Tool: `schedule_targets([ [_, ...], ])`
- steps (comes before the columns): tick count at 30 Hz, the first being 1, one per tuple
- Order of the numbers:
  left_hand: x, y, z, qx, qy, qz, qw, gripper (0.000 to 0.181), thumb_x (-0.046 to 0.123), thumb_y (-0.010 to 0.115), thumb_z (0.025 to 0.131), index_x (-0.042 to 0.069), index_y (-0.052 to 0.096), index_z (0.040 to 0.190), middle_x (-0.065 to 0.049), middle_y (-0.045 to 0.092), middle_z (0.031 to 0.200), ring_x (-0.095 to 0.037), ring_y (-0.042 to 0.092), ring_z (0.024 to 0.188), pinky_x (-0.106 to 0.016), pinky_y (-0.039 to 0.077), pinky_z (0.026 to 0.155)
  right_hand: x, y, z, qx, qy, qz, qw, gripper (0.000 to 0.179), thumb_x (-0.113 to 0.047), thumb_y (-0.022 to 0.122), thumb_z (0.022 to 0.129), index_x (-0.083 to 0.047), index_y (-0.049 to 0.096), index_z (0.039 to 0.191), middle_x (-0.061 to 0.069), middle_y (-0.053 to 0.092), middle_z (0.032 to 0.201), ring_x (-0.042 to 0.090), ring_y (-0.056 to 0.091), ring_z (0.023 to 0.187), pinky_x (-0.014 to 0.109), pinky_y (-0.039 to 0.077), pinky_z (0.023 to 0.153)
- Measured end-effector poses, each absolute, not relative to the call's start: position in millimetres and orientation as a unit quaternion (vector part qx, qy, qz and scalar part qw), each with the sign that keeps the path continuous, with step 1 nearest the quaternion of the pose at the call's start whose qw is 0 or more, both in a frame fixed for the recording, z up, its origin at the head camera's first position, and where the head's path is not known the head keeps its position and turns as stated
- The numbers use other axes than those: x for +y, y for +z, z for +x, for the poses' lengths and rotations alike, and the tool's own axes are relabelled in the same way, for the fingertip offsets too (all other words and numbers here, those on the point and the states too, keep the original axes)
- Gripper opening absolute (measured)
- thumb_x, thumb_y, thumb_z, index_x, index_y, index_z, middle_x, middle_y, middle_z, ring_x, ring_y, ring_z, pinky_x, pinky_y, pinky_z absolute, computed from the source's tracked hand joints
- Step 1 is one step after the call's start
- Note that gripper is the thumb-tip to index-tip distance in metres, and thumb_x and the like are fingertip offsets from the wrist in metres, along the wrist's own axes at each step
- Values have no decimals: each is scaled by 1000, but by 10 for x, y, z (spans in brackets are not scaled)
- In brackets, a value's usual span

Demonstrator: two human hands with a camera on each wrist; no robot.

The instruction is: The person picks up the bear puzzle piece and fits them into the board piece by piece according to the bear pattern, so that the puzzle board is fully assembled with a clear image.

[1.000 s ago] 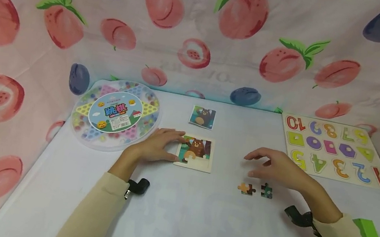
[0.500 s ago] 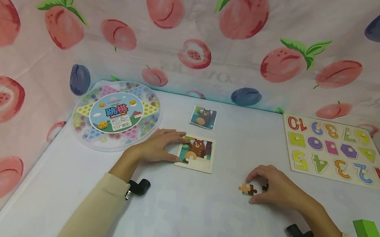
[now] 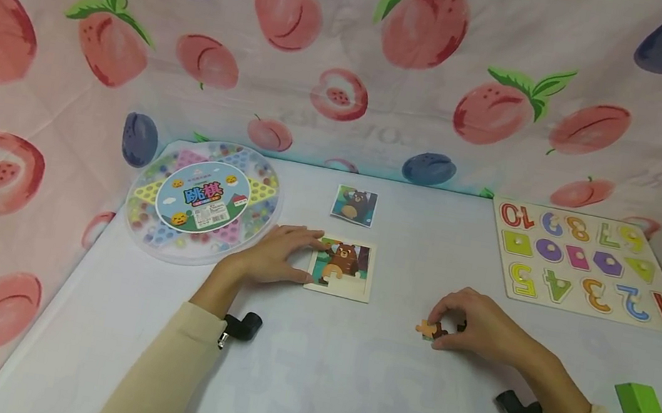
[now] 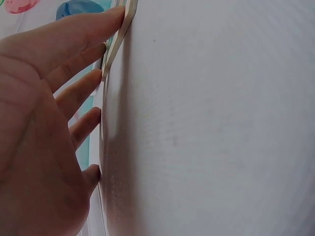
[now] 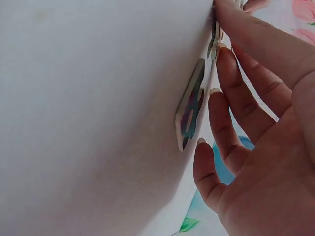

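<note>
A square bear puzzle board (image 3: 351, 286) lies mid-table, its lower part showing bare tray. My left hand (image 3: 274, 255) rests at its left side; thumb and forefinger touch the edge, fingers fairly straight. To the right, my right hand (image 3: 481, 328) pinches an orange and brown puzzle piece (image 3: 425, 328) between thumb and forefinger, at table level. A dark green puzzle piece (image 5: 189, 115) lies beneath the other fingers in the right wrist view; the hand mostly hides it in the head view. Behind the board is a small bear picture card (image 3: 354, 205).
A round Chinese checkers box (image 3: 202, 200) lies beyond my left hand. At the back right is a wooden number board (image 3: 588, 265). A green block (image 3: 643, 410) sits near my right sleeve. Fruit-printed cloth (image 3: 345, 35) hangs behind the white table (image 3: 327, 394).
My right hand has come down and toward me onto the puzzle pieces, and its thumb and forefinger have closed on the orange and brown one. My left hand stays at the board.
</note>
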State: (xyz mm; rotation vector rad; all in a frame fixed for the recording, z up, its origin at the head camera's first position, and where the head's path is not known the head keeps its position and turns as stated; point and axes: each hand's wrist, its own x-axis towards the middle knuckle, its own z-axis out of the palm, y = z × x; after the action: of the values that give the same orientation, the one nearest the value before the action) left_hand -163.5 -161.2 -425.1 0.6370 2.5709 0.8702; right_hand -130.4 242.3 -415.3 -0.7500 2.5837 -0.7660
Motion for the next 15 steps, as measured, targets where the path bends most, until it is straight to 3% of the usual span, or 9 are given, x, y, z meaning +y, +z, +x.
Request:
schedule_targets([
  [7, -1613, -4268, -1639, 907, 306, 230, 173, 58, 32, 75, 90, 19, 57, 144, -3, 35, 168, -35, 22, 158, -58, 16, 129, 2395, -4092, -1335, 910, -270, -260, 177, 26, -31, 90, 76, -28, 74, 96, -12, 69, 99, 11, 52, 92, 22, 47, 78],
  [12, -1613, -4254, -1642, 907, 308, 229, 175, 57, 30, 75, 90, 19, 58, 144, -3, 35, 168, -34, 21, 158, -57, 15, 130, 2328, -3999, -1389, 907, -283, -264, 163, 24, -25, 87, 80, -25, 72, 98, -12, 71, 98, 10, 61, 94, 28, 52, 86],
  [15, -1611, -4248, -1641, 907, 307, 230, 173, 57, 30, 75, 90, 18, 58, 143, -3, 35, 168, -34, 21, 158, -58, 16, 129, 2263, -3961, -1435, 902, -303, -265, 157, 23, -19, 86, 81, -22, 71, 98, -10, 72, 98, 8, 66, 93, 26, 57, 84],
])
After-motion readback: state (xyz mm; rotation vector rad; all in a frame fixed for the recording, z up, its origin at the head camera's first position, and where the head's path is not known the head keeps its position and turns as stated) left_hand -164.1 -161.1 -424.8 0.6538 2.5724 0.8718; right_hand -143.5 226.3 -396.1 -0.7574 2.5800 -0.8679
